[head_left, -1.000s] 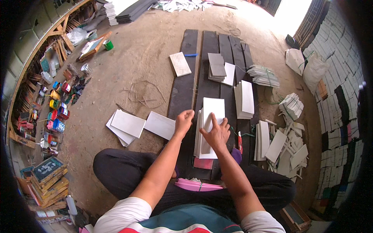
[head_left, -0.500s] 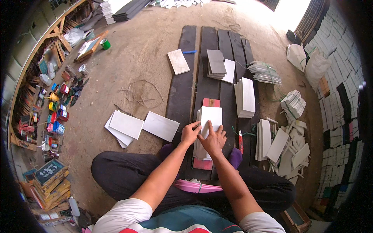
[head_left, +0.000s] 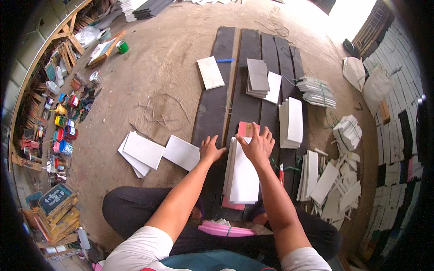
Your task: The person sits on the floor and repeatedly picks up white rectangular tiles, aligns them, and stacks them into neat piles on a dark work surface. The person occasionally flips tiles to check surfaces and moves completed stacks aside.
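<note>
Left hand (head_left: pixel 211 150), fingers parted, has withdrawn leftward from the white panel stack (head_left: pixel 244 180) (leaving that side unheld); right hand (head_left: pixel 258 147), splayed, overlies its far end, contact unclear.

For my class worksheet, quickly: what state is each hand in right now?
Left hand: open, holding nothing, left of the white stack.
Right hand: open, spread over the stack's far end; contact unclear.
</note>
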{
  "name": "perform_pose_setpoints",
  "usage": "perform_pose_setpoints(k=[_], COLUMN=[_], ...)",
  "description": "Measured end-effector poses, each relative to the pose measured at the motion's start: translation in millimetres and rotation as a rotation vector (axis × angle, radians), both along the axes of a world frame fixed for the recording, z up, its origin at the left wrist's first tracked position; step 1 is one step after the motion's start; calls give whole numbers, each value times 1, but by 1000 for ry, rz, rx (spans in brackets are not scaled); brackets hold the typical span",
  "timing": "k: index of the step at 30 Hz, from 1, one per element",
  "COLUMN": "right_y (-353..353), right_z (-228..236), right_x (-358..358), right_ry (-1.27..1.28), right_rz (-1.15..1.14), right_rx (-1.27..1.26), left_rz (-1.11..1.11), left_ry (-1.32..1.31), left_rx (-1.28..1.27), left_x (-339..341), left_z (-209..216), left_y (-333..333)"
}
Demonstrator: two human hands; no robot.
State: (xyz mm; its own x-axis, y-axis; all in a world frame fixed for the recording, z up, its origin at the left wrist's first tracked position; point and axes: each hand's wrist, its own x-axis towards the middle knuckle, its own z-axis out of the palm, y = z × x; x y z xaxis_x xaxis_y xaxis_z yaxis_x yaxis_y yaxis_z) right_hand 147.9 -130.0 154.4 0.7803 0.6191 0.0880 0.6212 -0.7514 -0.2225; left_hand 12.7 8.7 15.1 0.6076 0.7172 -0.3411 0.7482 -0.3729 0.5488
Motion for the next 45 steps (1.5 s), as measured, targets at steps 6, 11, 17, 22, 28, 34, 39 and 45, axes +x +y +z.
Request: perform_pose_setpoints(k=[6, 11, 17, 22, 28, 34, 39, 45], right_y=[121, 220, 317, 381, 371, 296, 199, 82], right_z=[-32, -103, -171, -195, -177, -104, 2, 61], right_x=[67, 107, 125, 140, 145, 160, 140, 69], right_ry=[115, 184, 261, 184, 332, 565, 714, 467], right_rz=[196, 306, 222, 135, 178, 82, 26, 55], right_rx=[-65, -184, -109, -64, -162, 42, 149, 244], left_rz=[-245, -272, -246, -220, -212, -225, 48, -72], left_ry=[333, 251, 307, 305, 313, 331, -231, -348], left_rx=[87, 211, 64, 5, -5, -82, -174, 156], left_x=[46, 57, 64, 68, 64, 70, 49, 10], left_z=[-41, -111, -88, -79, -82, -81, -84, -15], left_y=[73, 92, 87, 88, 89, 99, 116, 75])
